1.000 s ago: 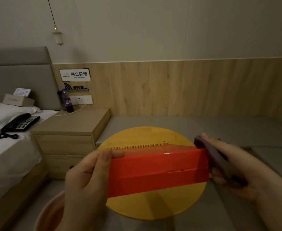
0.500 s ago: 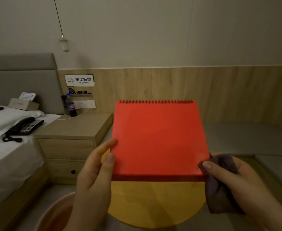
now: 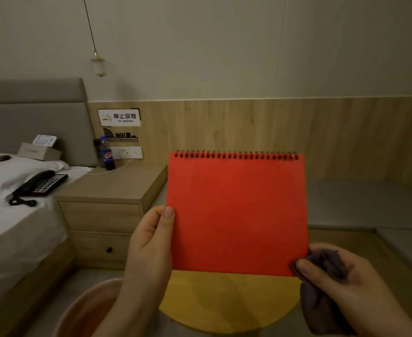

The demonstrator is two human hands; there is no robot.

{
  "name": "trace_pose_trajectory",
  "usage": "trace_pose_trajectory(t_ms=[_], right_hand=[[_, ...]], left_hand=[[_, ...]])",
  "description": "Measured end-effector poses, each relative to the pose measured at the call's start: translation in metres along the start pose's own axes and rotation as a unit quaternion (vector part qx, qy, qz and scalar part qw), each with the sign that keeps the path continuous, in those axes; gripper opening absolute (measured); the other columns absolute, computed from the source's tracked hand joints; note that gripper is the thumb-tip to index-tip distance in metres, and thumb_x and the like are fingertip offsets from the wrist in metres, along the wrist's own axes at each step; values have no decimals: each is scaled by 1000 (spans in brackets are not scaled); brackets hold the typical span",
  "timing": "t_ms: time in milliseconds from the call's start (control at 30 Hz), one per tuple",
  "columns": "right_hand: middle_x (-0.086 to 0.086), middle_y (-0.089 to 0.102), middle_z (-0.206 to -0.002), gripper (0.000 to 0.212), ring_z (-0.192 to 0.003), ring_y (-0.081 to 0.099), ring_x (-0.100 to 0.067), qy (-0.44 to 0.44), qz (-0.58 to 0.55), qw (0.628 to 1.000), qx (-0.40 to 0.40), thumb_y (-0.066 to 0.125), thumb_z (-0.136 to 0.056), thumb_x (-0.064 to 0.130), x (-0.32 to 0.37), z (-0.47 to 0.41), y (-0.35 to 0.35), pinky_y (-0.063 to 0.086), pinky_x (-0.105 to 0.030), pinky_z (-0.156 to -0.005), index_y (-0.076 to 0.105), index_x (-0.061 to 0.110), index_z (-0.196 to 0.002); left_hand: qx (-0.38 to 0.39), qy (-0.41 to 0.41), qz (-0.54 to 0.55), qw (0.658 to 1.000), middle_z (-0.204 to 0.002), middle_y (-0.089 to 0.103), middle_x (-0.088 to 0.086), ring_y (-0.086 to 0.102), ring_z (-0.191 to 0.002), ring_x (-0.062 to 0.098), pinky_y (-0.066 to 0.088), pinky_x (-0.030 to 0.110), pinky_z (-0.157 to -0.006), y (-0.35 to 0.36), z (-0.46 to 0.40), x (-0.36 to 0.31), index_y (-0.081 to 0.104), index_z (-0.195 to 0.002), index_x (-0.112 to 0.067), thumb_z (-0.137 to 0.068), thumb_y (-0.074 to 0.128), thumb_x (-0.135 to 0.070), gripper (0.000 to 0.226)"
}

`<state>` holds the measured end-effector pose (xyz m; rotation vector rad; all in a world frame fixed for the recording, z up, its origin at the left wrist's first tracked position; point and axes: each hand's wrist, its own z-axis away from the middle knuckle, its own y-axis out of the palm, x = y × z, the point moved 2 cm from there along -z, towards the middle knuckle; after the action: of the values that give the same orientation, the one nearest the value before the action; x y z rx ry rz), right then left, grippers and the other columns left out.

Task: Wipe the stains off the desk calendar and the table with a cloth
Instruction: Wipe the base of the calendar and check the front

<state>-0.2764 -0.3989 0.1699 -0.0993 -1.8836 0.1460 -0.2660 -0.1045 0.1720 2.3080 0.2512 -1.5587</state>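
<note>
The red desk calendar (image 3: 236, 215) is held upright above the round yellow tabletop (image 3: 226, 302), its spiral binding at 12 o'clock. The left hand (image 3: 149, 246) has its grip closed on the 9 o'clock edge, thumb flat on the front. The right hand (image 3: 341, 285) bunches the dark purple cloth (image 3: 321, 300) in a closed grip, thumb pinching the corner at 5 o'clock. No stains can be made out on the face in this dim light. To wipe well, the left hand should probably brace the board from behind while the cloth sweeps in overlapping strokes toward 12 o'clock, pressing lightly near the spiral.
</note>
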Motion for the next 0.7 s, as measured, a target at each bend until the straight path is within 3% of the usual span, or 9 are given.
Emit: trace_pose_trajectory(t_ms=[100,200,367,433,533,600,700], right_hand=[[-9,74,-72,19,-60,63,2,-38,22,998,-44,75,-64,32,8,-4,4,49,-7,-61,77,28,-83],[6,74,-68,12,-57,62,6,-72,60,989,-118,71,-71,40,16,-15,6,46,-6,-56,74,29,-76],[5,74,-71,24,-63,65,-2,-90,78,982,-149,67,-77,50,24,-41,4,50,-20,-59,73,27,-79],[8,75,-71,22,-64,67,-1,-92,59,981,-162,68,-77,51,25,-46,2,51,-17,-57,74,30,-79],[13,77,-75,12,-70,70,2,-76,-12,977,-197,71,-79,46,22,-51,-5,52,-10,-59,77,35,-81],[14,78,-85,23,-82,72,0,-49,-22,988,-148,72,-73,55,21,-56,-9,56,-14,-69,78,37,-86],[-1,80,-92,64,-88,75,-11,14,-30,999,-4,74,-56,78,27,-61,-6,57,-28,-77,80,25,-92]], left_hand=[[-23,21,-20,999,-67,61,-3,51,-62,10,44,28,-56,-1,1,7,72,-88,-25,-95,56,-56,36],[-35,18,-15,999,-65,60,-6,51,-59,8,45,31,-55,-3,2,15,71,-87,-27,-91,54,-58,36],[-77,11,18,997,-65,65,-9,55,-61,10,47,41,-63,-10,-2,23,71,-85,-32,-84,58,-64,35],[-90,13,19,996,-69,66,-7,56,-66,17,48,46,-66,-16,-5,24,71,-88,-31,-83,59,-66,37],[-96,20,2,995,-69,66,-6,56,-65,16,48,44,-62,-24,-5,24,71,-91,-32,-84,58,-67,38],[-90,19,-10,996,-70,67,-5,56,-64,17,48,43,-61,-28,-4,24,72,-93,-32,-84,58,-68,40],[-67,17,-13,998,-70,67,-1,56,-64,19,47,41,-58,-28,-3,26,72,-93,-27,-80,62,-73,48]])
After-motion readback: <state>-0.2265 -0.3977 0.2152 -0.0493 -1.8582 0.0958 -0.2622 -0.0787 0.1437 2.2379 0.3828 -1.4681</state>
